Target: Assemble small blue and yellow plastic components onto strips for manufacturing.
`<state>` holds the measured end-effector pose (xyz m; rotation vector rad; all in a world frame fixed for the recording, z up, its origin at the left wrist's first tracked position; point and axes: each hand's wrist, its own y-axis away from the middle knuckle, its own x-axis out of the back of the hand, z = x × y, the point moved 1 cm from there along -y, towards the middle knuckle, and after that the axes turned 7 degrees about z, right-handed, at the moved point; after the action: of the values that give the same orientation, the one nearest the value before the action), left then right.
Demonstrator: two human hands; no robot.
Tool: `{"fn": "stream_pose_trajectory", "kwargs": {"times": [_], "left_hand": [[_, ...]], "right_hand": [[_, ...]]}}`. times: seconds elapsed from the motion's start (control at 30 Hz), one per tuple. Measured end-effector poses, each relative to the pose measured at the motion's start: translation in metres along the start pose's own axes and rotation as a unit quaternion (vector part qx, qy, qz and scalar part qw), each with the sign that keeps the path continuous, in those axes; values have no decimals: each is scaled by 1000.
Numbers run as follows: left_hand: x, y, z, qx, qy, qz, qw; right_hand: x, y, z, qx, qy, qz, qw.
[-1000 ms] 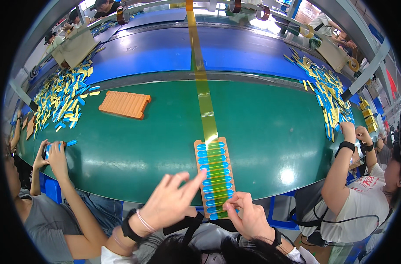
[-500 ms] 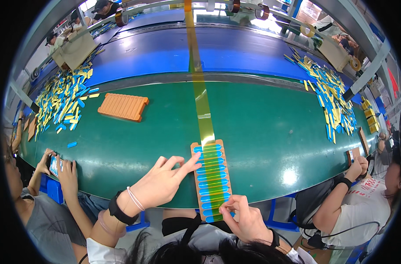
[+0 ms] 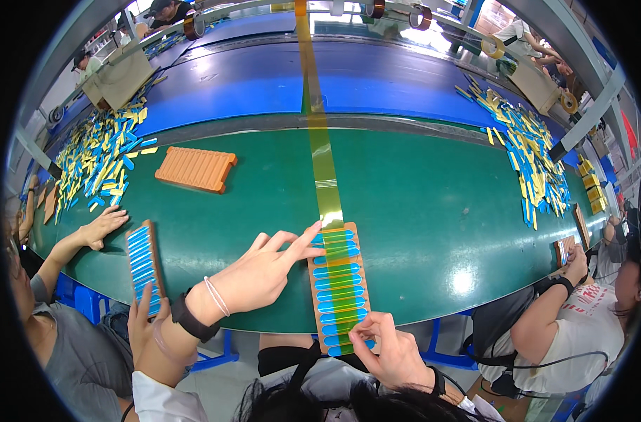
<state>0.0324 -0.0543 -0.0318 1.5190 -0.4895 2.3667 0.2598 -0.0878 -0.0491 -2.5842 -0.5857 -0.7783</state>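
Observation:
An orange ridged tray [image 3: 350,226] lies lengthwise in front of me, with several slim blue pieces [image 3: 325,307] set crosswise in its grooves. A strip of see-through yellow tape [image 3: 327,197] comes down from the far side and runs along the tray's middle, over the pieces. At the tray's far end, my left hand [image 3: 260,274] has its index finger stretched out to the tape's left edge; its fingers are apart. My right hand [image 3: 390,348] pinches thumb and forefinger together at the tape's near end, by the tray's lower right corner.
An empty orange tray [image 3: 196,169] sits at the far left of the green table [image 3: 419,211]. Piles of blue and yellow pieces lie left [image 3: 102,158] and right [image 3: 528,155]. Tape rolls [image 3: 419,19] hang from a rail overhead. People work on both sides; the left one holds a filled tray [image 3: 144,264].
My left fingertips have moved up along the tape to the tray's far end. My right hand stays put. The person on the left has brought a filled tray onto the table, nearer my left arm.

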Motion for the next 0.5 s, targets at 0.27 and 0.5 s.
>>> {"fn": "stream_pose_trajectory", "kwargs": {"times": [0.27, 0.5], "left_hand": [[6, 0, 10, -30, -37, 20, 999], [1, 4, 9, -46, -96, -26, 994]], "right_hand": [[0, -1, -1, 0, -1, -1, 1000], [1, 0, -2, -11, -5, -4, 1000]]}}
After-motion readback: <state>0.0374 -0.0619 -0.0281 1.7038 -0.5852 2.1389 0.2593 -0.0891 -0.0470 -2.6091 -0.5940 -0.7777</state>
